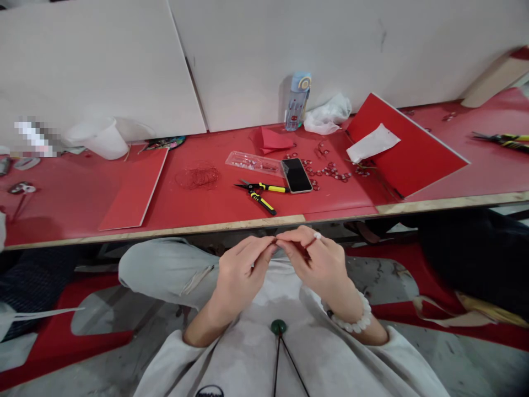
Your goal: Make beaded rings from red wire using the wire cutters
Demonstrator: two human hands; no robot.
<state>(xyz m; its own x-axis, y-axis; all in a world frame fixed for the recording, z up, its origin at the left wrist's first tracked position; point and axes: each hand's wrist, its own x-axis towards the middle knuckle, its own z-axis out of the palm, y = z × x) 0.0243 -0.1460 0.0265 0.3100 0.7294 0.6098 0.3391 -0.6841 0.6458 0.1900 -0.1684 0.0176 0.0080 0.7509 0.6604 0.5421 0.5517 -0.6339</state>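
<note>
Over my lap, just in front of the table edge, my left hand (244,268) and my right hand (316,259) meet at the fingertips. Thumb and forefinger are pinched together on each side. Whatever lies between them is too small to make out. Beyond them on the red table (198,207) lie pliers (261,193) with yellow and black handles, their jaws pointing left. A phone (296,175) is right of the pliers, beside a clear plastic tray (254,162) with small pieces in it. Several small beaded rings (330,172) are scattered near the phone. A tangle of thin red wire (197,176) lies to the left.
Red boards stand as dividers at left (136,193) and right (407,146); a white packet (373,143) rests on the right one. At the back are a water bottle (297,102), a plastic bag (328,114) and a folded red paper (275,139). More pliers (502,139) lie far right.
</note>
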